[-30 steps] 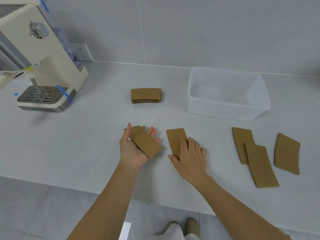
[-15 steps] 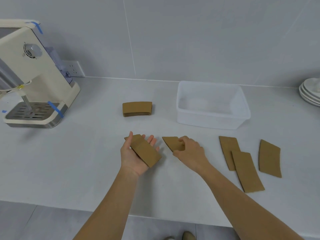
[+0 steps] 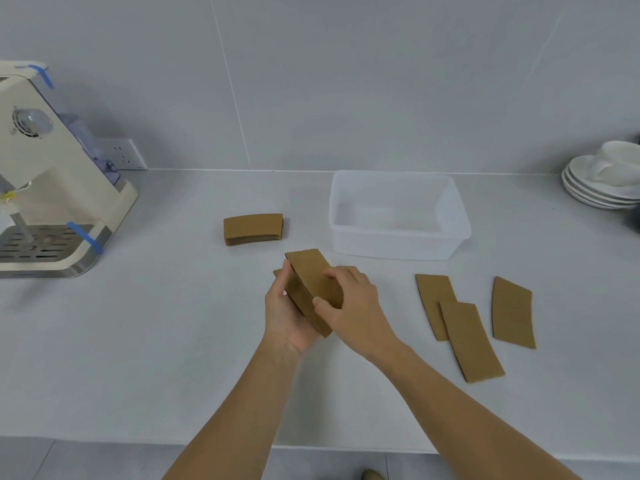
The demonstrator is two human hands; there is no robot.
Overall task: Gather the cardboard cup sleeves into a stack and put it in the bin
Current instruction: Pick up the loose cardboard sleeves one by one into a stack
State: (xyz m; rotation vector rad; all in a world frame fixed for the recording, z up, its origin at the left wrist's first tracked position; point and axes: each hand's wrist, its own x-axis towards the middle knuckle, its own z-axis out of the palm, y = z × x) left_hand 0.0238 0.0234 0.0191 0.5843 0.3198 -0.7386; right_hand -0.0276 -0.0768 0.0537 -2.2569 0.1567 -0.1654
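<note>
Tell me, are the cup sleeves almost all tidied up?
Not yet. Both hands, the left hand and right hand, hold a small stack of sleeves. Three loose sleeves lie on the counter, a separate pile sits further back, and the bin looks empty.

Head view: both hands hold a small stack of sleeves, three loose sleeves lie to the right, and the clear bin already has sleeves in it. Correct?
Not quite: in the head view the bin holds no sleeves. Otherwise right: left hand and right hand hold the stack, with three loose sleeves to the right.
</note>
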